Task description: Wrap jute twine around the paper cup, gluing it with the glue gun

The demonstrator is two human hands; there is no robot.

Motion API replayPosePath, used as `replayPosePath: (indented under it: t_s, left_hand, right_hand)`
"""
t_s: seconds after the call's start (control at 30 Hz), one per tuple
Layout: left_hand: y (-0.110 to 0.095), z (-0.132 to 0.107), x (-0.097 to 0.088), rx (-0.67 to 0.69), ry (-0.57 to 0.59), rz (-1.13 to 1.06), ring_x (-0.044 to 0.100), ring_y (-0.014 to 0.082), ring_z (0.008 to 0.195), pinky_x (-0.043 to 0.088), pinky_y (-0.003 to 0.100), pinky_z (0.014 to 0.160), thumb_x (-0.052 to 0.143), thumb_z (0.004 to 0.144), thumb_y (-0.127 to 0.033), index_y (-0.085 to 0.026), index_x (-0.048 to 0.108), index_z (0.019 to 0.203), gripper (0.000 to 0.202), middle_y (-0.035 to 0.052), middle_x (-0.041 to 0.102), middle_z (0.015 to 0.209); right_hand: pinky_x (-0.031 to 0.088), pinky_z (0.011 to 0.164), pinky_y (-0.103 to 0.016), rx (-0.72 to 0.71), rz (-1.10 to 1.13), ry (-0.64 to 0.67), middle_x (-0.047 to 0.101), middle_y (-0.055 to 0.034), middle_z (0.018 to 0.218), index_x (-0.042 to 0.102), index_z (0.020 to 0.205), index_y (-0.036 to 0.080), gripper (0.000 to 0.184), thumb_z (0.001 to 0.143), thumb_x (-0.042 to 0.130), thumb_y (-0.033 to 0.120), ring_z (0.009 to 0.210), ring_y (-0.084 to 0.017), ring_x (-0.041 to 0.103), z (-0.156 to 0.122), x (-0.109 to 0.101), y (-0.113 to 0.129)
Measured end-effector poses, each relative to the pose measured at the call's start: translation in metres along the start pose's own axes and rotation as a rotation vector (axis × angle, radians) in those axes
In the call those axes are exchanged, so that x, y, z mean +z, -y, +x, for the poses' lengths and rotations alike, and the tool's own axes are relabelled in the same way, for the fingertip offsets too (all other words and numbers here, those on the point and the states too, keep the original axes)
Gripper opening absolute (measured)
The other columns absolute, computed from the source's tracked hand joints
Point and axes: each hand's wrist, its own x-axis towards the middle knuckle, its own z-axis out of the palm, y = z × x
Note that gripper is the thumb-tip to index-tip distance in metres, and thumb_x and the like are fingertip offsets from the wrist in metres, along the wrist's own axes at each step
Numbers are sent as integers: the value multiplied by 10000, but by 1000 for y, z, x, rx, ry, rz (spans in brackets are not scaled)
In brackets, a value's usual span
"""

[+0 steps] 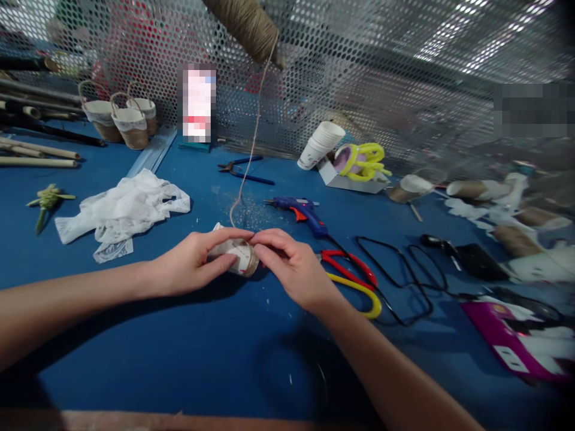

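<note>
A small white paper cup lies on its side in my left hand, whose fingers and thumb close round it. Brown twine is wound about the cup's right end. At that wound end my right hand is pinched, thumb against fingers, on the twine; the exact spot of the grip is partly hidden. A strand of twine runs down from a large twine spool at the top to the far side of the cup. Beyond my right hand rests a blue glue gun.
White lace lies left, near finished little baskets. Pliers, stacked paper cups and a phone stand or lie behind. Red-and-yellow-handled scissors, a black cord and a purple box are right.
</note>
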Motion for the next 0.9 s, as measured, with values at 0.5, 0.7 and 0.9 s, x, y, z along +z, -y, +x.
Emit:
replayPosePath:
  t_s: [0.5, 0.7, 0.9]
  left_hand:
    - [1, 0, 1, -145, -26, 100, 594, 158, 711, 434, 241, 602, 437, 841, -315, -159, 508, 1122, 329, 49, 666, 887]
    - [1, 1, 0, -154, -29, 73, 577, 145, 677, 439, 248, 609, 410, 856, -326, -152, 511, 1121, 332, 46, 662, 862]
    - [1, 3, -3, -157, -35, 29, 571, 149, 713, 444, 247, 619, 339, 891, -315, -140, 517, 1102, 328, 56, 657, 890]
  right_hand:
    - [424, 595, -318, 286, -626, -437, 595, -58, 592, 594, 707, 155, 203, 768, 488, 317, 607, -196, 573, 46, -89, -46]
    - [409, 572, -314, 347, -657, -286, 591, -42, 558, 553, 556, 207, 125, 565, 672, 243, 612, -220, 581, 56, -90, -66]
    - [467, 657, -376, 363, -540, -351, 645, -92, 751, 553, 888, 146, 268, 629, 608, 189, 691, -234, 619, 46, -83, -39]
